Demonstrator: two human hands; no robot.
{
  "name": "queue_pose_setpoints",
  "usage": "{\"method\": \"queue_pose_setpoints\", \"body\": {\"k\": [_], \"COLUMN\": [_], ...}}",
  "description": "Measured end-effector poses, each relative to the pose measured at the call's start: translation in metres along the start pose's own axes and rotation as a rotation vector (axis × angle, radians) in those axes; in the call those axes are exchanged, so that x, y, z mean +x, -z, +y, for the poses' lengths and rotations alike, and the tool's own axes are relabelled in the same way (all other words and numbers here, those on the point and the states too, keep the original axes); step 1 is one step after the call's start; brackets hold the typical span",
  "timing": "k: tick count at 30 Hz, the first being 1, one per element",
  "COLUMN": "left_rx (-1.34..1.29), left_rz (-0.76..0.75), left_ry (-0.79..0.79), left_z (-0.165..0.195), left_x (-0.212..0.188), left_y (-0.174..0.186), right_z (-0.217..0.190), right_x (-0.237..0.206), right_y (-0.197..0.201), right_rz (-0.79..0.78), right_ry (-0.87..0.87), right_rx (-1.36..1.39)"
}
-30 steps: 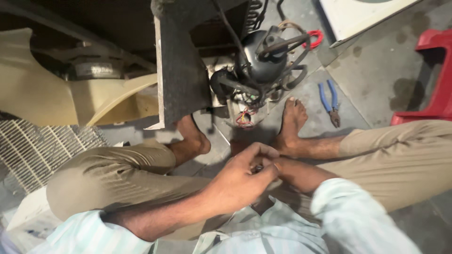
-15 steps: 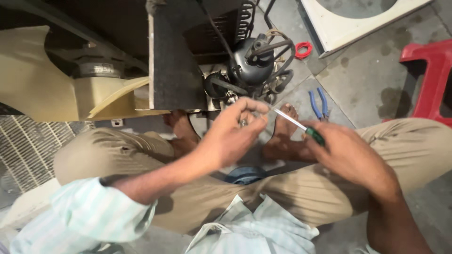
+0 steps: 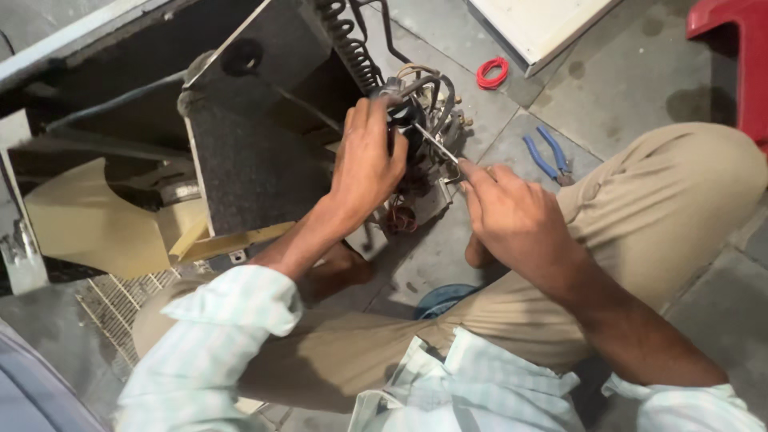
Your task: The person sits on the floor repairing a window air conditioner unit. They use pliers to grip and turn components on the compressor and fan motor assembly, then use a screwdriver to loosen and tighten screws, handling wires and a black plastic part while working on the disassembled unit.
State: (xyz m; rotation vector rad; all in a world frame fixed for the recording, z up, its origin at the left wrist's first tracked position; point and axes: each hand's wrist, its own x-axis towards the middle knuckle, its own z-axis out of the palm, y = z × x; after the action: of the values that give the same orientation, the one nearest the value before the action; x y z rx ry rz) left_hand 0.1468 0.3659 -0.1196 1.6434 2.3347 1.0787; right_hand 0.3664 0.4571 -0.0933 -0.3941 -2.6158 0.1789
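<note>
Down on the tiled floor [image 3: 640, 80], between the bent knees in beige trousers, a black compressor [image 3: 416, 120], dark and rounded, crowned with looping black tubes and a few pale wires, with a small bundle of reddish wire ends low at its front. Just behind it, a coiled black pipe [image 3: 346, 36] rising along the edge of an opened machine housing [image 3: 240, 160], with a cream-coloured fan blade [image 3: 88, 224] further to the left inside that housing. On the left flank of the compressor, left hand [image 3: 370, 164], fingers spread and pressed flat against the body and the tubes, more steadying than gripping. To the right, right hand [image 3: 512, 216], fingers closed in a pinch around the handle of a thin screwdriver [image 3: 436, 144], handle hidden in the grip, bright metal shaft slanting up and left, tip in among the wires on the front of the compressor; exact touching point too small to tell. Beside the right knee, flat on the floor, blue-handled pliers [image 3: 548, 156], well apart from both hands. Further back, near a white panel [image 3: 544, 24], a small red coil of wire [image 3: 492, 72]. At the upper right edge, part of a red plastic stool [image 3: 736, 56]. Striped light green shirt sleeves on both forearms.
</note>
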Motion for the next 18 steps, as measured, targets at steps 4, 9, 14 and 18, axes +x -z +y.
{"method": "queue_pose_setpoints", "body": {"k": [4,9,14,18], "left_rx": [0.129,0.194,0.134,0.064], "left_rz": [0.032,0.048,-0.075,-0.062], "left_ry": [0.008,0.254,0.381,0.340], "left_z": [-0.004,-0.030,-0.054,-0.062], "left_x": [0.017,0.045,0.060,0.060], "left_y": [-0.032,-0.048,-0.049,-0.052], "right_z": [0.003,0.001,-0.003,-0.010], "right_x": [0.000,0.003,0.014,0.022], "right_y": [-0.004,-0.007,-0.008,-0.008], "right_rz": [-0.024,-0.167,-0.247,-0.298], "right_ry": [-0.108,-0.224,-0.331,-0.393], "right_rx": [0.092,0.134,0.205,0.225]}}
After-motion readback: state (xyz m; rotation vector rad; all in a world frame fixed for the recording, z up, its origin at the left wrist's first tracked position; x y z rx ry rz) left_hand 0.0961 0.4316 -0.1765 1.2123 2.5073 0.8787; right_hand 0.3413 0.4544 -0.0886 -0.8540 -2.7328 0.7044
